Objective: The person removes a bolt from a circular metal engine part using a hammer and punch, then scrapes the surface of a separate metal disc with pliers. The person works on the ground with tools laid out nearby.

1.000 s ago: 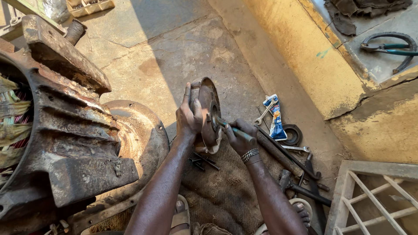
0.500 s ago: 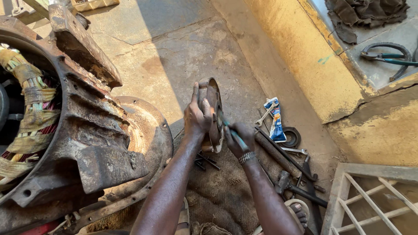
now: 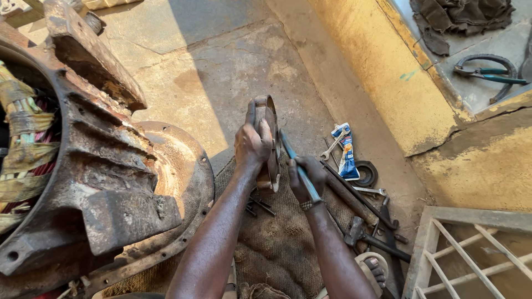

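Motor housing [image 3: 83, 166]: cast metal, heavily rusted, rough and flaking. Round cover plate [image 3: 270, 138]: dull, corroded metal, matt. Hand tool [image 3: 299, 169]: smooth blue handle, looks plastic-coated. Sacking [image 3: 277, 238] on the floor [image 3: 221, 66]: coarse woven burlap, frayed. Floor: rough, stained concrete. Wall [image 3: 382, 72]: matt yellow paint, chipped and cracked. Hammer [image 3: 366, 235]: dark, dull metal.

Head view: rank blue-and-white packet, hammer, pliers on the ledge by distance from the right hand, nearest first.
From the right hand:
1. Blue-and-white packet, on the floor just to its right.
2. Hammer, lower right, beside the sacking.
3. Pliers, far upper right on the raised ledge.
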Available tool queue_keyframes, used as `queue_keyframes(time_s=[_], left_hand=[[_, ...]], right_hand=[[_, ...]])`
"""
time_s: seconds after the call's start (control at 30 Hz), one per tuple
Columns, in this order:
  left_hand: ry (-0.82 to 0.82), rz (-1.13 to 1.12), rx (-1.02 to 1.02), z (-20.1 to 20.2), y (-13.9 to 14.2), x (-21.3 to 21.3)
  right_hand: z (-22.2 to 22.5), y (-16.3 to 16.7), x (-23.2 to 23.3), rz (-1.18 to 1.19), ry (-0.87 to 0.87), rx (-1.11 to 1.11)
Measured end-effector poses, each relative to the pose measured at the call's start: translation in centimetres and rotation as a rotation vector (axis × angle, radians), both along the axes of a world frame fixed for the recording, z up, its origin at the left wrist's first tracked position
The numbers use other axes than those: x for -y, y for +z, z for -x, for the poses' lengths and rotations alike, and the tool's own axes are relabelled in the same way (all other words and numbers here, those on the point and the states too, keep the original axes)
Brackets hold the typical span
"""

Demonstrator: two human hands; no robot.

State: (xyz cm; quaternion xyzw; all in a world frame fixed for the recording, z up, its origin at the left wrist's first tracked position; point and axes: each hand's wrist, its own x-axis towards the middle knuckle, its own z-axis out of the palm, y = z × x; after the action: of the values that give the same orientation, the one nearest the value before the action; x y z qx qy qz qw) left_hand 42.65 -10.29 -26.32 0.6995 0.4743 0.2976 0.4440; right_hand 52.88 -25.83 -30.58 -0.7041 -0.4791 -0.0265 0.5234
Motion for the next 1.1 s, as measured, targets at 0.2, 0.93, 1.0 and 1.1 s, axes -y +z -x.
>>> queue_keyframes(time_s=[0.2,0.93,1.0,1.1], left_hand=[[-0.002,0.026,-0.047,-1.3,0.5,-1.4],[-0.029,-0.122,0.003,-3.5,-0.7,-2.3],[-0.034,-0.137,0.064,-3.2,-1.1,-2.0],[-0.014,-0.015,-0.001,-2.8,-1.4,-2.2]], right_hand=[[-0.4,0.2,-0.3,-0.016,-0.043,0.005],[-2.2,-1.3,-1.7,0.135,-0.057,0.006],[-2.0,-1.1,-1.5,0.105,-0.038,-0.008],[-1.7,-0.6,-0.9,0.066,-0.036,-0.011]])
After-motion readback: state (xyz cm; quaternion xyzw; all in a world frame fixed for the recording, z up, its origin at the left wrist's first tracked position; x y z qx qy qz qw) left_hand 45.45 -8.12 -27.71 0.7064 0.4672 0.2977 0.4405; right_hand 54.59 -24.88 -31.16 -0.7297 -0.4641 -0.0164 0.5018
